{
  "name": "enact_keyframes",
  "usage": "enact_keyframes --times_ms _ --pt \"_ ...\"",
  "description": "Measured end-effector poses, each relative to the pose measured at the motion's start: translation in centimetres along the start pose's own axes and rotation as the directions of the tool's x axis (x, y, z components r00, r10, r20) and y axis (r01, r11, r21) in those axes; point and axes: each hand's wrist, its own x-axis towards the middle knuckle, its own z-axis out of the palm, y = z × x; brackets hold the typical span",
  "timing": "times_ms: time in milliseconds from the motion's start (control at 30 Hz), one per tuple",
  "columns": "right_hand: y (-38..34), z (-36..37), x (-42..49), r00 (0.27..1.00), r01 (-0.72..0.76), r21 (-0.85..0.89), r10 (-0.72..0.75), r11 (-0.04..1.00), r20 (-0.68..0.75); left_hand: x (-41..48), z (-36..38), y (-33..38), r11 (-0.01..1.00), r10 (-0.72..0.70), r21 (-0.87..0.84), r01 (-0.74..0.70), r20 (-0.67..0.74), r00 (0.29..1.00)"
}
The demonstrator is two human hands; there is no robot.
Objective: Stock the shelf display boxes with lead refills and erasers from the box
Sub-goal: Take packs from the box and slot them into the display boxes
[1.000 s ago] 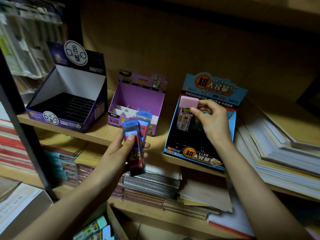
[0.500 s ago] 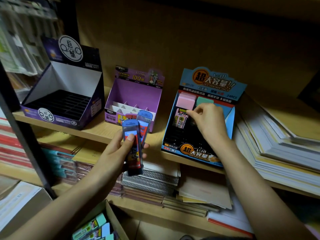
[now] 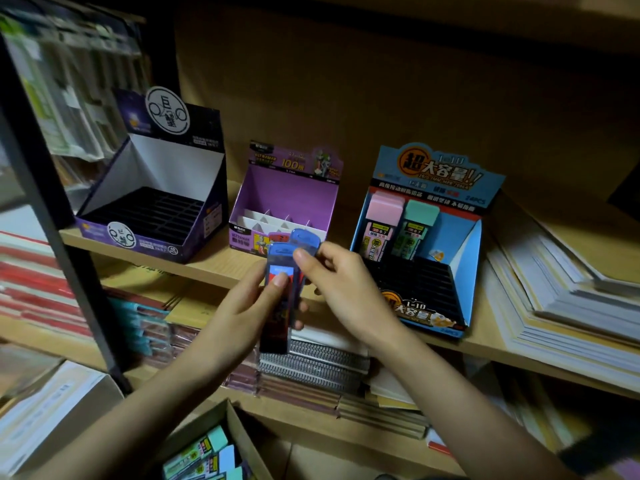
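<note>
While the left hand [image 3: 242, 313] grips blue-capped refill cases [image 3: 277, 323], the right hand [image 3: 346, 289] pinches one.
Purple display box [image 3: 294, 192] stands just behind.

Dimly lit wooden shelf [image 3: 221, 266] backed by a brown panel [image 3: 363, 98], black metal upright [image 3: 59, 237] at left, stacked paper sheets [image 3: 571, 306] at right.
</note>
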Motion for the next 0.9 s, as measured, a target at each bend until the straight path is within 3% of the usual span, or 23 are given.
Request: enact_keyframes --times_ms 133,300,500,600,733,900 --pt "-0.7 1.3 0.4 0.999 0.013 -0.064 -0.01 0.998 0.043 -0.3 -1.9 0.4 0.995 -0.048 0.085 0.046 0.018 0.999" --pt "-2.2 2.1 1.2 0.992 -0.064 0.053 0.058 0.997 0.114 -0.7 -3.1 0.8 0.971 0.032 0.239 -0.016 -0.063 0.998" --pt "-3.5 2.9 2.0 0.996 -0.068 0.242 0.052 0.968 0.074 -0.3 -3.5 1.4 0.997 0.049 0.058 -0.044 -0.074 0.996" --pt "-3.9 2.7 2.2 0.992 -0.104 0.321 0.077 0.941 0.097 -0.5 -3.9 1.6 0.995 0.079 0.067 -0.075 -0.065 0.995" --pt "-4.2 2.9 2.4 0.997 -0.068 0.225 0.059 0.972 0.045 -0.5 -4.7 1.7 0.977 0.158 0.156 -0.147 -0.065 0.985" --pt "-4.2 4.0 2.9 1.0 0.015 0.143 -0.016 0.99 0.006 -0.3 -5.4 1.1 0.972 0.143 0.191 -0.137 -0.022 0.989"
